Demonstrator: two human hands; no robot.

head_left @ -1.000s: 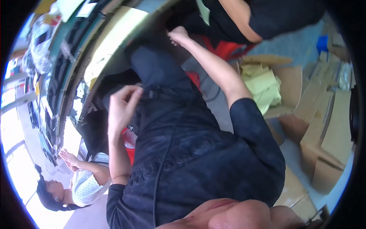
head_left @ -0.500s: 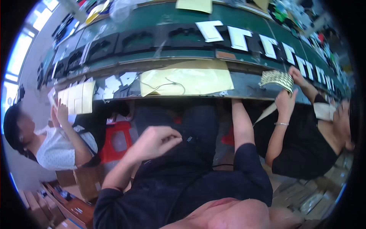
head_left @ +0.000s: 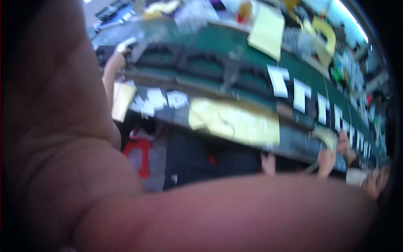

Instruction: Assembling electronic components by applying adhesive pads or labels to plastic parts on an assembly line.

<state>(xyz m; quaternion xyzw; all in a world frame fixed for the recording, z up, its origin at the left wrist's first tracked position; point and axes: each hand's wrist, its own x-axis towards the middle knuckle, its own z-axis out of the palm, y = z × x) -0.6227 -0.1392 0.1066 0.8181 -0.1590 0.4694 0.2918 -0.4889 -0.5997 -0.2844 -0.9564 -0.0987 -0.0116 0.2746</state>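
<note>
My left hand is raised very close, blurred, filling the left side and lower part of the view; its fingers are out of sight. What I take for my right hand is at the table's front edge, below a pale yellow sheet. Its fingers are hidden at the edge, so whether it holds anything does not show. Small white pieces are scattered on the shelf left of the sheet.
At right, a co-worker's hands hold a gold patterned strip. Another person's hand reaches over the bench at left. Black trays and white L-shaped pieces line the green table. A red stool stands below.
My left hand has risen from over my lap to right before the camera. The view has tilted and shifted. The left co-worker's hand has moved from a yellow sheet to the bench.
</note>
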